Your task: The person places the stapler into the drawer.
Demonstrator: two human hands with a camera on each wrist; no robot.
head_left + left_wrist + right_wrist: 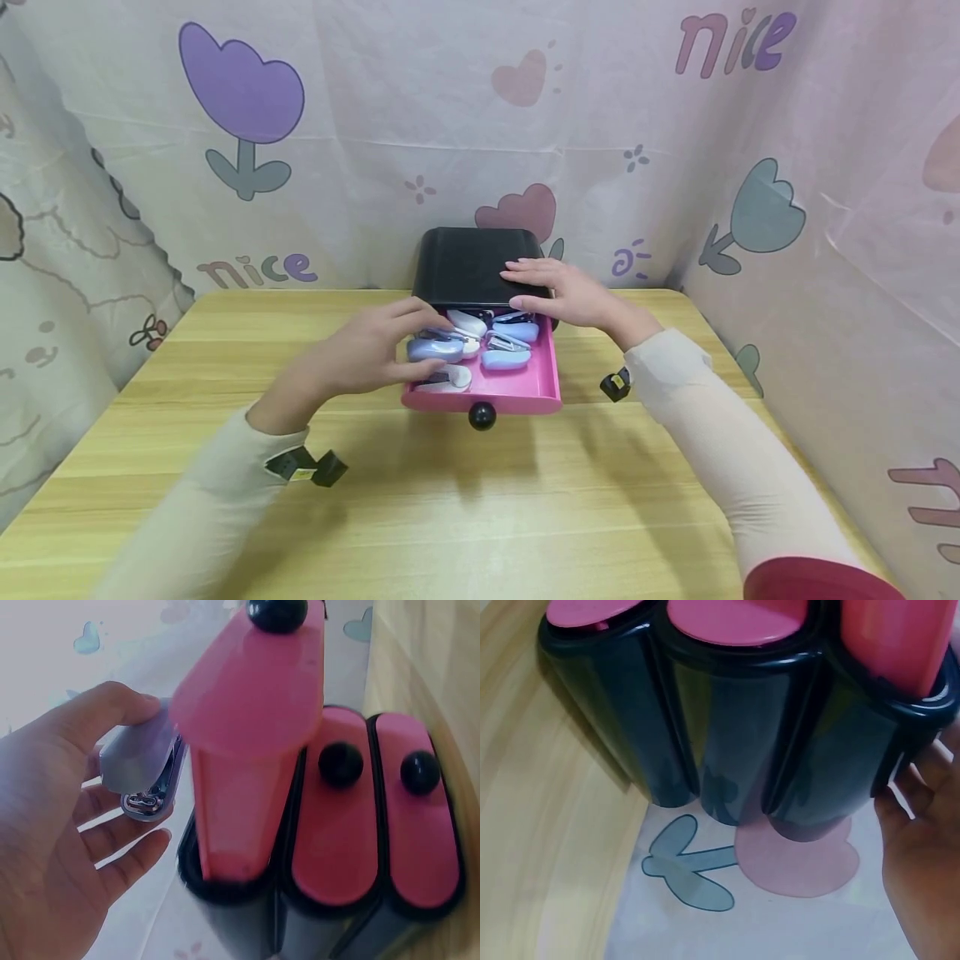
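Note:
A black cabinet (465,267) has its top pink drawer (528,385) pulled out. My left hand (360,350) is at the drawer's left side, holding a pale blue mini stapler (139,757) between thumb and fingers; its metal nose shows in the left wrist view. In the drawer lie several more mini staplers: a white one (453,380) near the front left, a blue one (506,359) in the middle, another blue one (517,332) behind it and a white one (467,322) towards the back. My right hand (570,296) rests on the cabinet's top right side, fingers extended.
Two lower pink drawers, a middle one (337,840) and a bottom one (424,847), are closed, each with a black round knob. The cabinet stands at the back of a wooden table (480,517), against a patterned curtain (390,100).

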